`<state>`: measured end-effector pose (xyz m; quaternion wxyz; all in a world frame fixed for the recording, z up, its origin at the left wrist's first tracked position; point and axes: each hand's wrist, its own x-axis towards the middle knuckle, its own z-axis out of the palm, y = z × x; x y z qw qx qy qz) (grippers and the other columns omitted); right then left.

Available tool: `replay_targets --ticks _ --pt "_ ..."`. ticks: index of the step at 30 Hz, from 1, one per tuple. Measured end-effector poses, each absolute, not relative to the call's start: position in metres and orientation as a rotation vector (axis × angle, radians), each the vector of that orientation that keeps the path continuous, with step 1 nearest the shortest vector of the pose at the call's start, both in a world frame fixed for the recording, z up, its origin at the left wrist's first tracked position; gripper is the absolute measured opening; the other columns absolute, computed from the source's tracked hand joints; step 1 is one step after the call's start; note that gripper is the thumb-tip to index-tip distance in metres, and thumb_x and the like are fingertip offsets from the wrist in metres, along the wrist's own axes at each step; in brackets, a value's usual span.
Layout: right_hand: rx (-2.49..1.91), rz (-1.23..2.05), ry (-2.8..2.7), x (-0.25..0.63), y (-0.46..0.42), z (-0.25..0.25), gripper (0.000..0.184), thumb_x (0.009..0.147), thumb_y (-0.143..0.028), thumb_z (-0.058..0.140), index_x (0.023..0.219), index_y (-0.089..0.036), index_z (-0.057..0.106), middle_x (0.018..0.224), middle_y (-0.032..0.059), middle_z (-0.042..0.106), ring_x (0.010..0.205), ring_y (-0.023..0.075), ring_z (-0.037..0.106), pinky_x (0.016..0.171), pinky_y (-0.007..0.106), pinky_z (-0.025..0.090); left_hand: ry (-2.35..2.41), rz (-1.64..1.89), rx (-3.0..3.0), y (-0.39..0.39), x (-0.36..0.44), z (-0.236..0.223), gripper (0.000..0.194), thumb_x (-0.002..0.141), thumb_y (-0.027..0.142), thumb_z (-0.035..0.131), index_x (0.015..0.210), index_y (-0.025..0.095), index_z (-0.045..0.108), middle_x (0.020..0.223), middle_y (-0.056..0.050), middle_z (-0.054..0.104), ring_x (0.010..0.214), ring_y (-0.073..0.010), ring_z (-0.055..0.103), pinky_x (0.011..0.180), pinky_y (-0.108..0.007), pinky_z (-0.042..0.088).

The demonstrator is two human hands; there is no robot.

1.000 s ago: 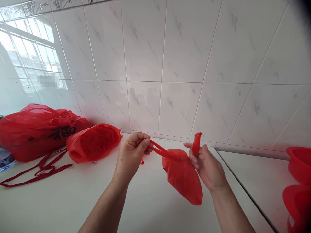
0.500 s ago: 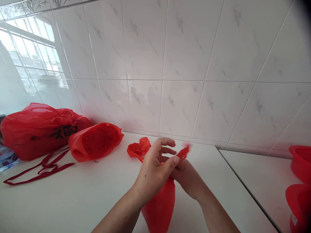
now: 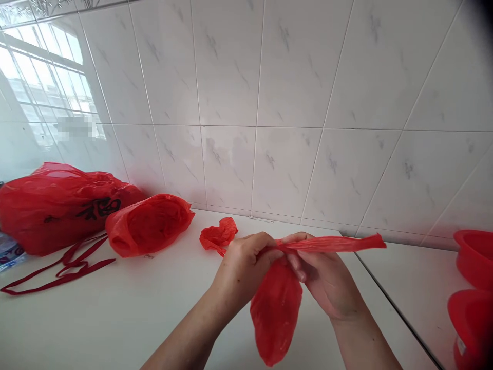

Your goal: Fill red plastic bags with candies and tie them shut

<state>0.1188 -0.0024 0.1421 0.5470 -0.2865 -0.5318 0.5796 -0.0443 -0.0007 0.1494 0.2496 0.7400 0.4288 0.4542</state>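
Note:
A small red plastic bag (image 3: 275, 308) hangs between my two hands above the white counter (image 3: 115, 318). My left hand (image 3: 242, 264) is closed round the bag's neck, and one handle end (image 3: 217, 236) sticks out to its left. My right hand (image 3: 327, 280) is closed on the neck too. The other handle (image 3: 339, 243) stretches out straight to the right over its fingers.
A medium red bag (image 3: 148, 223) and a large red bag with black characters (image 3: 57, 203) lie at the back left, with red strips (image 3: 61, 267) in front of them. Red bowls (image 3: 473, 288) stand at the right edge. A tiled wall (image 3: 269, 103) rises behind.
My hands came together from apart and crossed the two handles. Now one handle is pulled out long to the right, and the bag hangs lower between my hands.

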Motion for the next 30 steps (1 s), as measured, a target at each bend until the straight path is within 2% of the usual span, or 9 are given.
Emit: replay_targets --ticks 4,7,11,15,18,21,24,30 --pt "-0.59 1.368 -1.311 0.121 -0.006 0.142 0.03 0.084 -0.042 0.053 0.094 -0.02 0.072 0.059 0.0014 0.052 0.059 0.0123 0.045 0.056 0.026 0.037 1.078 1.294 1.875 -0.005 -0.047 0.153 0.014 0.085 0.02 0.052 0.091 0.023 0.065 0.082 0.002 0.067 0.074 -0.0119 0.06 0.062 -0.021 0.046" --pt "-0.717 1.35 -1.328 0.119 -0.008 0.14 0.02 0.082 -0.039 0.061 0.087 -0.023 0.071 0.062 0.0001 0.053 0.061 0.0111 0.047 0.058 0.025 0.039 1.025 1.239 1.952 -0.007 -0.047 0.155 0.023 0.087 0.019 0.051 0.1 0.028 0.068 0.091 0.001 0.066 0.083 -0.0125 0.06 0.07 -0.022 0.047" --pt "-0.847 1.266 -1.374 0.114 -0.011 0.143 0.012 0.075 -0.033 0.068 0.076 -0.022 0.063 0.065 -0.0023 0.054 0.061 0.0101 0.046 0.057 0.023 0.039 1.046 1.189 2.02 -0.007 -0.045 0.154 0.026 0.083 0.012 0.05 0.089 0.028 0.07 0.084 0.002 0.062 0.074 -0.01 0.056 0.062 -0.02 0.043" --pt "-1.001 1.167 -1.438 0.109 -0.018 0.152 0.011 0.074 -0.027 0.063 0.073 -0.022 0.053 0.063 -0.0047 0.048 0.059 0.0104 0.044 0.054 0.023 0.037 1.08 1.192 2.043 -0.008 -0.046 0.153 0.025 0.077 0.006 0.049 0.076 0.023 0.066 0.081 0.003 0.061 0.07 -0.0085 0.054 0.058 -0.019 0.04" --pt "-1.108 1.118 -1.518 0.107 -0.022 0.159 0.008 0.073 -0.021 0.058 0.078 -0.023 0.052 0.063 -0.0051 0.047 0.059 0.0101 0.042 0.053 0.022 0.036 1.136 1.196 2.068 -0.008 -0.047 0.154 0.022 0.074 0.005 0.047 0.07 0.021 0.061 0.078 0.003 0.06 0.067 -0.0079 0.052 0.056 -0.018 0.038" --pt "-1.243 1.035 -1.589 0.104 -0.023 0.161 0.014 0.072 -0.016 0.054 0.083 -0.024 0.052 0.061 -0.0065 0.044 0.058 0.0096 0.039 0.054 0.022 0.036 1.196 1.209 2.102 -0.007 -0.047 0.154 0.018 0.069 0.004 0.045 0.063 0.019 0.054 0.072 0.003 0.058 0.062 -0.0078 0.048 0.051 -0.018 0.035" --pt "-1.33 0.962 -1.617 0.102 -0.023 0.161 0.014 0.072 -0.014 0.051 0.08 -0.025 0.05 0.063 -0.0063 0.044 0.059 0.0099 0.039 0.055 0.023 0.036 1.247 1.205 2.138 -0.005 -0.048 0.153 0.016 0.065 0.004 0.044 0.062 0.018 0.049 0.069 0.003 0.057 0.061 -0.0082 0.046 0.05 -0.018 0.033" --pt "-1.216 1.037 -1.703 0.101 -0.027 0.162 0.012 0.074 -0.015 0.051 0.082 -0.025 0.049 0.069 -0.0052 0.045 0.064 0.0105 0.043 0.059 0.024 0.04 1.319 1.249 2.205 -0.001 -0.049 0.152 0.015 0.061 0.004 0.042 0.061 0.018 0.045 0.066 0.003 0.053 0.057 -0.0077 0.042 0.048 -0.018 0.031"
